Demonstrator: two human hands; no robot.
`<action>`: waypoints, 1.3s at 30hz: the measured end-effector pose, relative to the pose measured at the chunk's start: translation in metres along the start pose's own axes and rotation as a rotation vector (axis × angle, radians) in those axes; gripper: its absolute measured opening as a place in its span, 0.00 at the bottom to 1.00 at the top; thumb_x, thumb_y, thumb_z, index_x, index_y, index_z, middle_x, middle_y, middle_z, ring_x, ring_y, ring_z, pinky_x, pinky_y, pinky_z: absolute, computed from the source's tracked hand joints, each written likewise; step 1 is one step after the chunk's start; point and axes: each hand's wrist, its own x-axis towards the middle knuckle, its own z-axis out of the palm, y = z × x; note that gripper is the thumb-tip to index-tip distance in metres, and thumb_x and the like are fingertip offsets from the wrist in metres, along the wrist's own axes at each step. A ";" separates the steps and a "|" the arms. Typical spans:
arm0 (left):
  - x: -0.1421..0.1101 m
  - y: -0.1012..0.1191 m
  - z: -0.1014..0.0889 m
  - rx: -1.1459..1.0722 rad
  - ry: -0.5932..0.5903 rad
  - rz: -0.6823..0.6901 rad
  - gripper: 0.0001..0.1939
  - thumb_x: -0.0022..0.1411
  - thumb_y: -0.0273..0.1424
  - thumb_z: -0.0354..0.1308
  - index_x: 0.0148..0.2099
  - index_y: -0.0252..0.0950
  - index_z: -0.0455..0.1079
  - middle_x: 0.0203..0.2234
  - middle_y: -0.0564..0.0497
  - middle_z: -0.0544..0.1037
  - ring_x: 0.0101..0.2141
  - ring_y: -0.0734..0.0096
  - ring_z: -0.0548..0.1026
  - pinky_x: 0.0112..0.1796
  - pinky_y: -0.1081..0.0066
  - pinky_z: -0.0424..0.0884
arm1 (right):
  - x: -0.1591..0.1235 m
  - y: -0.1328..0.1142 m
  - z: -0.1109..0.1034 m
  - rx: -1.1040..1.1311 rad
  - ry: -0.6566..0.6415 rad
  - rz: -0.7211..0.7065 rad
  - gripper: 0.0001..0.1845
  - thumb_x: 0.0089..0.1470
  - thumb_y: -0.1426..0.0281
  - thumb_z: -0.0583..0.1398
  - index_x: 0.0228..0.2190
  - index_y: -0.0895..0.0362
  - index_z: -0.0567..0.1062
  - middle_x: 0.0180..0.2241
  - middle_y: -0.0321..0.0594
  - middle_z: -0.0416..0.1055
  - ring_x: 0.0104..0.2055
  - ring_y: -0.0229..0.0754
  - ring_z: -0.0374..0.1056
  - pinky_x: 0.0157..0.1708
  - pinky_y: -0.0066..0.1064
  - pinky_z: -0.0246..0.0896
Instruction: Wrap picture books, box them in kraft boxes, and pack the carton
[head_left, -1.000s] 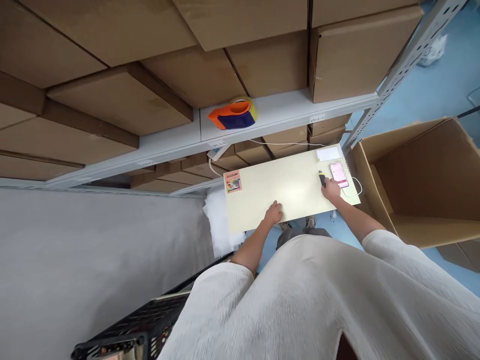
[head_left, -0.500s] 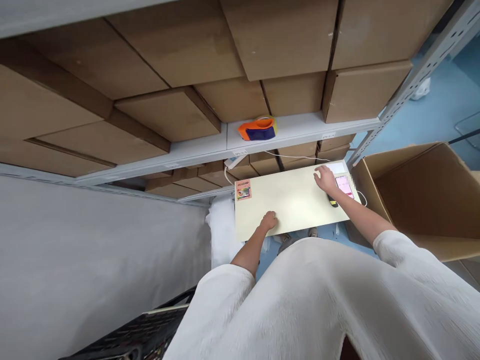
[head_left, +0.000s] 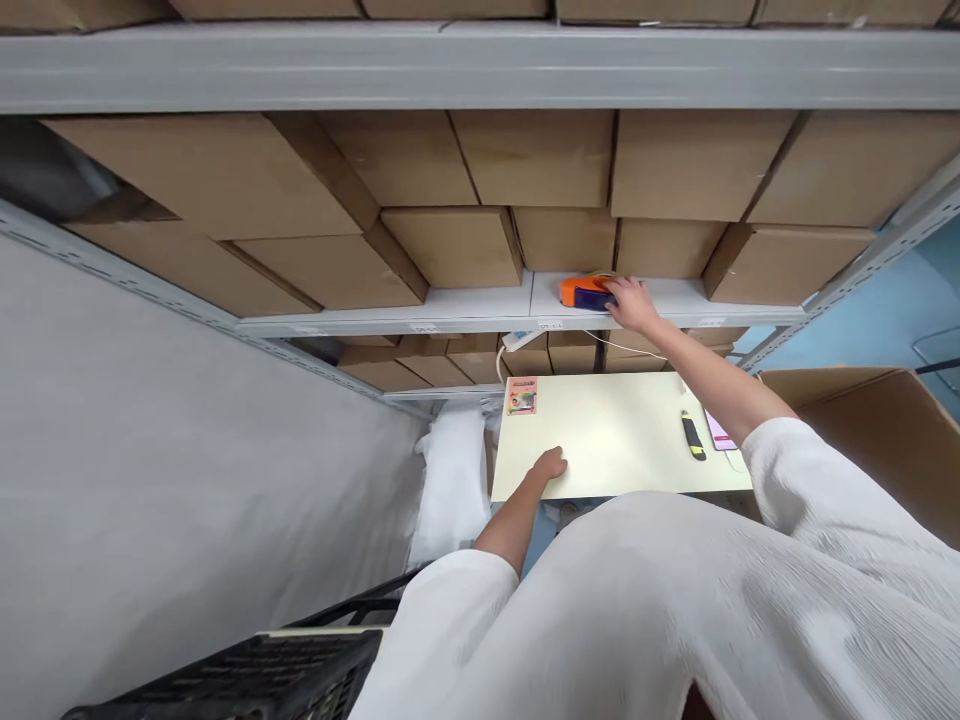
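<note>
On the grey shelf, my right hand (head_left: 631, 303) has its fingers closed over the right end of an orange and purple tape dispenser (head_left: 585, 292). The hand hides part of it. My left hand (head_left: 551, 463) rests with curled fingers on the pale table (head_left: 600, 430), close to its front edge, and nothing shows in it. A black and yellow utility knife (head_left: 693, 437) lies on the table's right side, below my right forearm. Beside it is a phone (head_left: 721, 432) with a lit pink screen, partly covered by my arm. A pink printed card (head_left: 522, 396) lies at the table's back left corner.
Brown cardboard boxes (head_left: 450, 245) fill the shelves ahead. A large open carton (head_left: 862, 430) stands at the right. White plastic wrapping (head_left: 450, 480) lies left of the table, and a black crate (head_left: 300, 670) is at lower left. A power strip (head_left: 523, 340) hangs under the shelf.
My right hand has moved from the table up to the shelf and onto the tape dispenser. The left hand stays on the table. My view has shifted, showing more of the upper shelf.
</note>
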 end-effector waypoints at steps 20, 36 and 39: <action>0.009 0.024 -0.003 0.191 -0.105 0.007 0.30 0.62 0.33 0.63 0.67 0.37 0.72 0.62 0.32 0.81 0.62 0.40 0.81 0.58 0.49 0.77 | -0.192 -0.044 0.031 0.022 -0.122 0.187 0.18 0.71 0.61 0.59 0.55 0.58 0.76 0.52 0.58 0.78 0.56 0.64 0.68 0.55 0.48 0.59; -0.037 0.013 0.035 0.238 0.055 -0.073 0.35 0.70 0.30 0.54 0.77 0.40 0.56 0.80 0.34 0.53 0.73 0.41 0.65 0.67 0.49 0.67 | -0.346 0.004 0.146 0.090 -0.464 0.856 0.16 0.67 0.70 0.60 0.54 0.57 0.77 0.51 0.54 0.79 0.54 0.56 0.75 0.48 0.39 0.68; -0.041 0.020 0.044 0.206 0.041 -0.062 0.37 0.70 0.29 0.56 0.78 0.43 0.55 0.81 0.37 0.53 0.74 0.43 0.64 0.68 0.50 0.65 | -0.344 0.010 0.149 0.098 -0.498 0.872 0.17 0.65 0.71 0.61 0.54 0.58 0.77 0.51 0.56 0.79 0.53 0.57 0.76 0.47 0.41 0.69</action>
